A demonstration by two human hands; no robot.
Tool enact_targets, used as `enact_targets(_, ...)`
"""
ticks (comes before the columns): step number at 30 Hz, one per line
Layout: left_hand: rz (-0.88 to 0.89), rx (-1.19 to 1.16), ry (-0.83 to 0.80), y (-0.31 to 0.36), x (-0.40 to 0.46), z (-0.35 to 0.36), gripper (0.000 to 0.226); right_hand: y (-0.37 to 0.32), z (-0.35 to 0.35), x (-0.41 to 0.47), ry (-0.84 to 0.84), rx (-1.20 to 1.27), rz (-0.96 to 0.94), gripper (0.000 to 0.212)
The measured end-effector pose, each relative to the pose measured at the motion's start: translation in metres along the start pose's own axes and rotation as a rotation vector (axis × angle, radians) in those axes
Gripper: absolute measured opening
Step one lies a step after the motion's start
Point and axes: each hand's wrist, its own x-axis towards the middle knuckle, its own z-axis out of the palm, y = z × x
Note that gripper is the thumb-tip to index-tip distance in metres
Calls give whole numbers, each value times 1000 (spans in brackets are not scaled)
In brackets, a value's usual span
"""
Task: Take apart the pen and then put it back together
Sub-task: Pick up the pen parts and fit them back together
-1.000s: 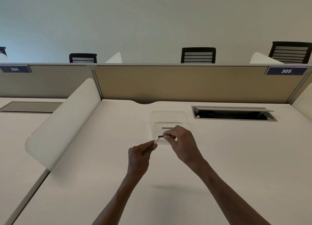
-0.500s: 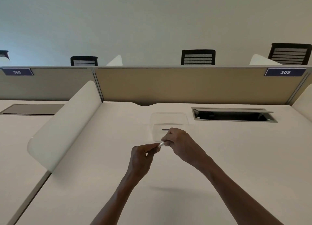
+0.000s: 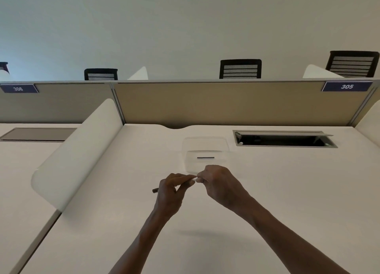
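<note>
White plastic shows between the two hands: the pen [image 3: 194, 179] is held in the air above the table [image 3: 287, 191], near the middle, just this side of a clear tray [image 3: 205, 148] holding one dark part [image 3: 205, 157]. The left hand [image 3: 170, 193] pinches the body, a dark end poking out to its left; the right hand [image 3: 218, 183] curls its grip round the other end. Whether the pieces are being pulled apart or joined cannot be told. Either way, it seems wise to keep both halves in one straight line, twist gently without bending, and work over the tray so small parts do not roll away
</note>
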Motion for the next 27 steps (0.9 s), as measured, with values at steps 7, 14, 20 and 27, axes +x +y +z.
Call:
enact_targets(7, 157, 109, 131, 2, 5, 1, 30, -12, -2, 10, -9, 258, 324, 27)
enact_targets(14, 152, 101, 196, 6, 4, 4, 37, -14, -4, 19, -38, 309, 493, 25)
enact_targets(20, -70, -25, 430, 19, 1, 12, 26, -16, 11, 17, 126, 184, 391, 27)
enact_targets(27, -773, -834, 279, 37, 1, 10, 31, -11, 22, 9, 270, 163, 278, 20)
